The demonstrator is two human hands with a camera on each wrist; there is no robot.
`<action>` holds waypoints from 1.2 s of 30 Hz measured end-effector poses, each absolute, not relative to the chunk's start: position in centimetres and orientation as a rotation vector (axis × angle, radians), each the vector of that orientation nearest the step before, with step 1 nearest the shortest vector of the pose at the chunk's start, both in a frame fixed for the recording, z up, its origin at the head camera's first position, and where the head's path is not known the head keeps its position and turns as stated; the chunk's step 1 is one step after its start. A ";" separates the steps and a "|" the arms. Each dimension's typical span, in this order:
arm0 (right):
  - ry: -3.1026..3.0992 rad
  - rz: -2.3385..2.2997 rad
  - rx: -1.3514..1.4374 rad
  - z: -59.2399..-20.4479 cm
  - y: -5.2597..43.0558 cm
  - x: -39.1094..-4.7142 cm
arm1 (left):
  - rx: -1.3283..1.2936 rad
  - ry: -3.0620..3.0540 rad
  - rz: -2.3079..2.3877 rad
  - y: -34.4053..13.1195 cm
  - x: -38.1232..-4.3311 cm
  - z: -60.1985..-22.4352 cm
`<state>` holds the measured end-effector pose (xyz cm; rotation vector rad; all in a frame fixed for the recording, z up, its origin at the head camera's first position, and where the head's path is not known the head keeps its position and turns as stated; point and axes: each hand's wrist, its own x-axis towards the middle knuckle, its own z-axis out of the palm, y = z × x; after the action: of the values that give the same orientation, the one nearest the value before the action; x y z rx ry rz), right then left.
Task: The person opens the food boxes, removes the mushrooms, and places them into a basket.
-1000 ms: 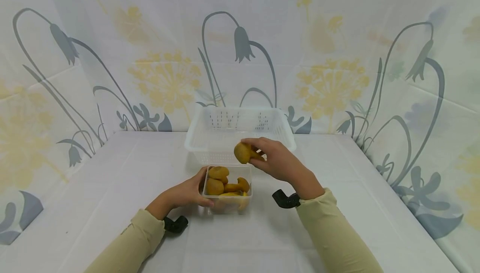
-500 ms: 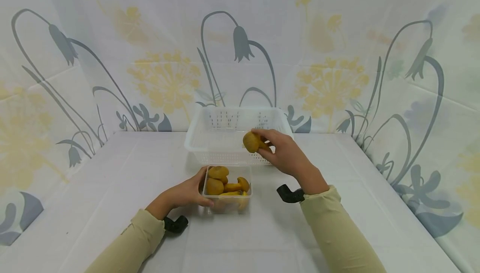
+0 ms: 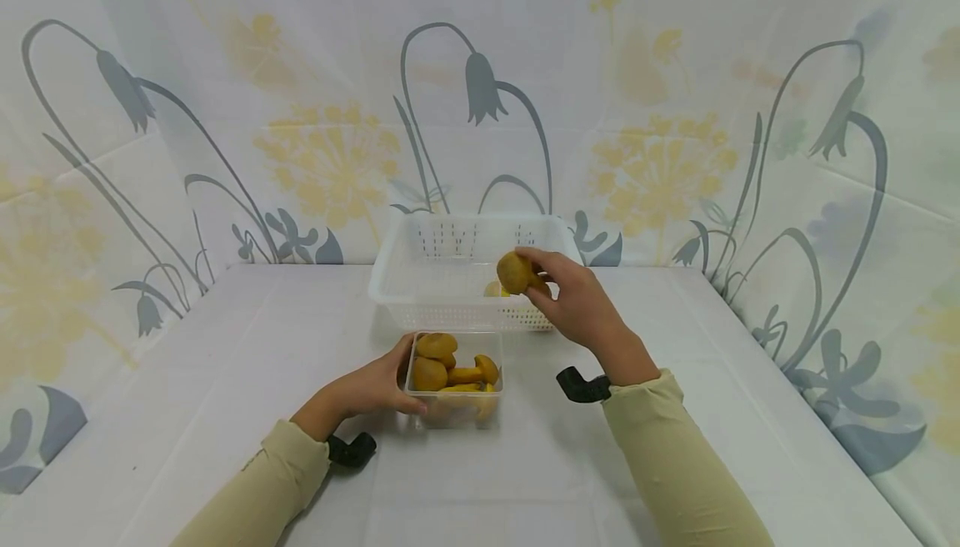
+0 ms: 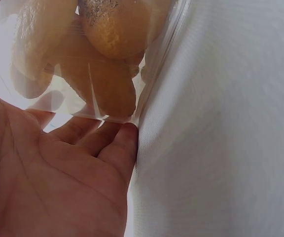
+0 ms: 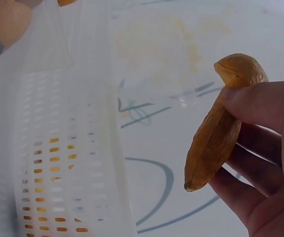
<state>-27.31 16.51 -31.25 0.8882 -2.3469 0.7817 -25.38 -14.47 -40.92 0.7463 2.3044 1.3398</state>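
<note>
In the head view my right hand (image 3: 577, 301) pinches a yellow-brown mushroom (image 3: 516, 273) over the right part of a white slotted plastic basket (image 3: 427, 302). The right wrist view shows the thumb on that mushroom (image 5: 213, 143), near its cap, with fingers behind the stem. Nearer to me, my left hand (image 3: 371, 384) holds the left side of a clear plastic box (image 3: 461, 415), thumb at the front. Several similar mushrooms (image 3: 431, 374) lie in the box. Up close, the left wrist view has the fingers (image 4: 117, 143) along the box's wall; part of the hand is cut off.
Yellow and tan pieces (image 3: 492, 289) lie inside the basket at the right, partly hidden by its wall and my right hand. A white cloth (image 3: 300, 322) covers the table. Behind it hangs a flower-printed curtain (image 3: 337, 72).
My right hand has carried the mushroom from near the box's back edge up, away and to the right, over the basket. The left hand and the box have stayed in place.
</note>
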 end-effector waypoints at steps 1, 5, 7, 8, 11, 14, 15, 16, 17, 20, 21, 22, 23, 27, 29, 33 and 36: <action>-2.353 0.783 0.875 -31.3 16.5 -27.4 | 0.748 2.303 1.342 -14.5 -25.4 -40.9; -2.372 0.798 0.837 -31.5 16.6 -27.6 | 0.741 2.300 1.344 -14.5 -25.4 -40.9; -2.377 0.803 0.827 -31.6 16.6 -27.7 | 0.730 2.304 1.337 -14.5 -25.4 -40.9; -2.378 0.807 0.823 -31.7 16.7 -27.8 | 0.726 2.309 1.332 -14.5 -25.4 -40.9; -2.384 0.815 0.806 -31.9 16.7 -28.0 | 0.717 2.319 1.317 -14.5 -25.4 -40.9; -2.389 0.813 0.788 -32.2 16.7 -28.2 | 0.708 2.329 1.305 -14.5 -25.4 -40.9; -2.391 0.813 0.782 -32.3 16.8 -28.3 | 0.708 2.330 1.305 -14.5 -25.4 -41.0; -2.392 0.808 0.776 -32.4 16.8 -28.4 | 0.708 2.335 1.302 -14.5 -25.4 -41.0; -2.392 0.802 0.771 -32.5 16.8 -28.5 | 0.707 2.336 1.302 -14.5 -25.5 -41.0; -2.391 0.786 0.760 -32.8 16.8 -28.6 | 0.716 2.332 1.306 -14.5 -25.6 -41.1; -2.392 0.780 0.755 -32.9 16.8 -28.7 | 0.720 2.333 1.307 -14.5 -25.6 -41.1; -2.393 0.770 0.750 -33.1 16.8 -28.8 | 0.720 2.335 1.306 -14.5 -25.6 -41.1; -2.395 0.761 0.746 -33.2 16.8 -28.9 | 0.722 2.334 1.306 -14.5 -25.6 -41.2; -2.418 0.729 0.718 -33.7 16.7 -29.3 | 0.722 2.346 1.300 -14.5 -25.6 -41.1; -2.431 0.720 0.702 -33.9 16.6 -29.4 | 0.724 2.347 1.301 -14.5 -25.6 -41.1; -2.450 0.716 0.682 -34.2 16.5 -29.5 | 0.725 2.337 1.307 -14.5 -25.5 -41.1; -2.450 0.713 0.679 -34.3 16.5 -29.6 | 0.723 2.329 1.310 -14.5 -25.4 -41.0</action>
<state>-29.56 16.52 -34.34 0.6789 -2.4502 0.7132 -25.44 -14.49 -41.01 0.7232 2.3289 1.3101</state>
